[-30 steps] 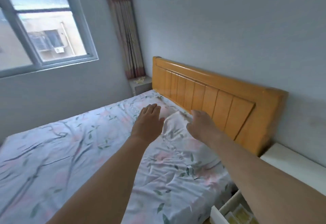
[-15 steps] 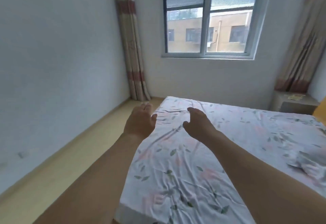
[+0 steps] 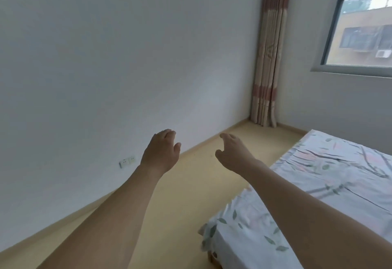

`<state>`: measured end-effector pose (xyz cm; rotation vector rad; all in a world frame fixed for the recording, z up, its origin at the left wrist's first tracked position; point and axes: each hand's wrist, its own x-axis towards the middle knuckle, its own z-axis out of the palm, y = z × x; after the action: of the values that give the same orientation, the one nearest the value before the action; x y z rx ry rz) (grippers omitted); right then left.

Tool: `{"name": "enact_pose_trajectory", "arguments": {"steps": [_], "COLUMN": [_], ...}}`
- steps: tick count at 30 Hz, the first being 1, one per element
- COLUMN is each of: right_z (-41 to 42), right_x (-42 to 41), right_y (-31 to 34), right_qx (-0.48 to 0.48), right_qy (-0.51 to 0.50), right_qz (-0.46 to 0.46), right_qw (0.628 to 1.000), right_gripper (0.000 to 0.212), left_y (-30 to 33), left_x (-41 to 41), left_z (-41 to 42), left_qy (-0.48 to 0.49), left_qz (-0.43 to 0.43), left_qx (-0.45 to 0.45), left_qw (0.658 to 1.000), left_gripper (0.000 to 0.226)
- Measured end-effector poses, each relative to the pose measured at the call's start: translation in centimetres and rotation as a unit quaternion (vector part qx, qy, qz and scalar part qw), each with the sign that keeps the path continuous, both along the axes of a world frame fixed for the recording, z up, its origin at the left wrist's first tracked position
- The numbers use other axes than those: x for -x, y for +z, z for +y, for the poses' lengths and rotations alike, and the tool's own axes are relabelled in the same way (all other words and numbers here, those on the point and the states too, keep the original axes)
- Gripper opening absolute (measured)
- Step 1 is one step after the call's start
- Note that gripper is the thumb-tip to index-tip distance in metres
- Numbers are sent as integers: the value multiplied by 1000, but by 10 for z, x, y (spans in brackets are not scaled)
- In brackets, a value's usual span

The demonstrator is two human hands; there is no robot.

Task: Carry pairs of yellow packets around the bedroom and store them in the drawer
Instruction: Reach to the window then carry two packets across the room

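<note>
I see both bare forearms stretched forward side by side, backs of the hands up; my left grip (image 3: 161, 152) hangs with fingers loosely curled and empty, my right grip (image 3: 233, 153) the same, thumb apart, the two well apart

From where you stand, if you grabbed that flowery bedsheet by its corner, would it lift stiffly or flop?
Probably flop: the bedsheet shows soft wrinkles and droops over the mattress corner. It looks thin, so likely light. It may slide rather than lift cleanly.

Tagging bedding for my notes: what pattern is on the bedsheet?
The bedsheet is white with green leaves, grey branches and pink blotches; head view.
</note>
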<state>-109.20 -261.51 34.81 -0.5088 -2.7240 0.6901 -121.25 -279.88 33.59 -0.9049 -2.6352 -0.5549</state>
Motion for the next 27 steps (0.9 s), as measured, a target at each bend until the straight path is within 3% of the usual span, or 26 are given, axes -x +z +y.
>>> {"name": "enact_pose_trajectory", "arguments": {"steps": [10, 21, 27], "right_z": [-20, 65, 113], "right_x": [231, 506, 623], "right_y": [-35, 9, -9], "right_qx": [6, 0, -1], "right_qy": [66, 37, 28], "right_qz": [-22, 31, 6], "right_qw": [998, 999, 1000], "right_gripper": [47, 54, 54], "left_y": [-29, 31, 14], "left_x": [201, 483, 608], "left_z": [-28, 49, 116], "left_qy": [57, 35, 2], "left_qz": [-17, 41, 14], "left_qx": [18, 20, 14], "left_qw": [998, 998, 1000], "left_gripper": [48, 47, 47]}}
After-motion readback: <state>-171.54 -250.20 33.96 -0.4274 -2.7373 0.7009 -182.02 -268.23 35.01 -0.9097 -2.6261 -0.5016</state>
